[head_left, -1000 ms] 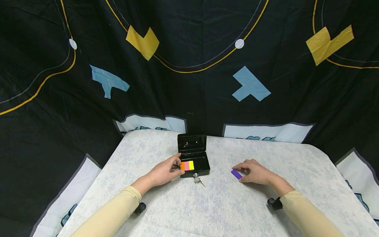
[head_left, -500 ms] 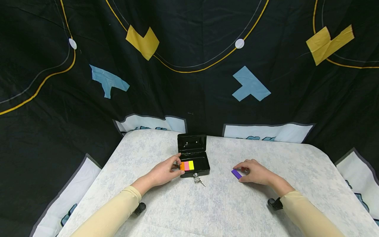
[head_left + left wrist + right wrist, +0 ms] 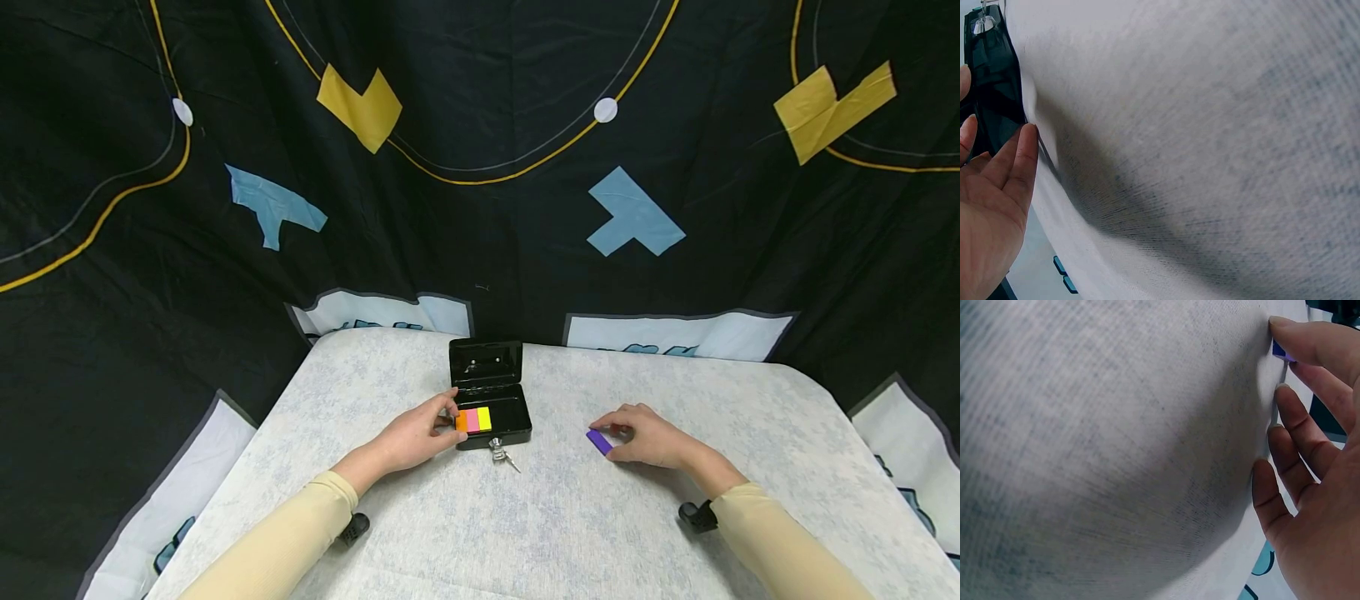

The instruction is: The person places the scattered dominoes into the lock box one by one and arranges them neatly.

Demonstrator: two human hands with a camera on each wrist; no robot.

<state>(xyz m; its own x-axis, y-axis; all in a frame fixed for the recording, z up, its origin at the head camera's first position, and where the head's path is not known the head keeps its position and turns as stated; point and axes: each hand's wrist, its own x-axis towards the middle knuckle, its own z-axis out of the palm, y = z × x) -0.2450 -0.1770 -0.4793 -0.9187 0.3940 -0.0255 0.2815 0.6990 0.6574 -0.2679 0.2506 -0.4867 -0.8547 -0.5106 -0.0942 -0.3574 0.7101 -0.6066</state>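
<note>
A small black cash box [image 3: 513, 408] stands on the table with its lid raised, and keys [image 3: 502, 454] hang at its front lock. Orange [image 3: 461, 421], pink [image 3: 472, 420] and yellow [image 3: 484, 418] flat blocks sit side by side at the box's left front. My left hand [image 3: 408, 433] is at the box's left side, thumb and a finger at the ends of the orange block; this contact is hidden in the left wrist view. Right of the box, my right hand [image 3: 648, 437] pinches a purple flat block [image 3: 599, 442] between thumb and index finger, low over the tabletop. Its other fingers are loosely bent.
A pale patterned cloth [image 3: 555, 517] covers the table. Dark fabric [image 3: 510, 233] with yellow and blue shapes hangs behind it. Black wrist cameras [image 3: 355, 528] sit below both forearms.
Almost nothing has moved. The right hand and purple block have shifted very slightly to the right; the left hand, box and keys stay in place.
</note>
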